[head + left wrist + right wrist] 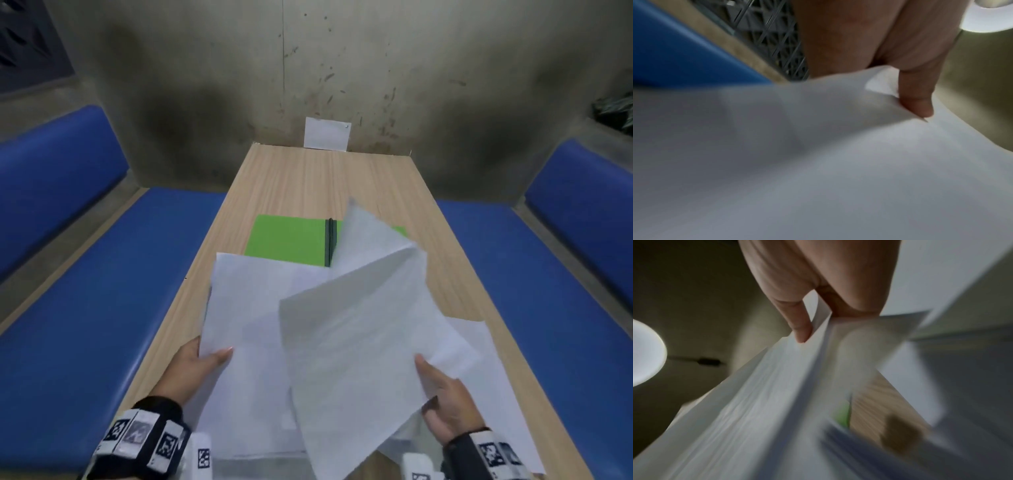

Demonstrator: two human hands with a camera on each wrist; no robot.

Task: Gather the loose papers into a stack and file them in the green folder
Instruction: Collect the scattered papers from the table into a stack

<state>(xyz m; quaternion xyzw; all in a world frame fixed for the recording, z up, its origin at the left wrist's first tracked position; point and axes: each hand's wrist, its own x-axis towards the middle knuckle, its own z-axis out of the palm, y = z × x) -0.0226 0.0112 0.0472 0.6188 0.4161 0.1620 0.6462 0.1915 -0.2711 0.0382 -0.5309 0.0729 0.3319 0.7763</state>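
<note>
Midway: gathering under way, nothing filed.
Left hand [197, 359]: thumb and fingers pinch the edge of one thin white paper sheet [246, 308].
Right hand [445, 407]: grips a second curling white sheet [349, 346], raised over the first.
Left to do: another white sheet [493, 370] lies flat on the pale wood-grain table [308, 181]; squaring, then filing.
Folder: flat green folder [287, 240], open beyond the papers.
Around: blue padded benches [102, 291]; white card [327, 133] against the wall.
</note>
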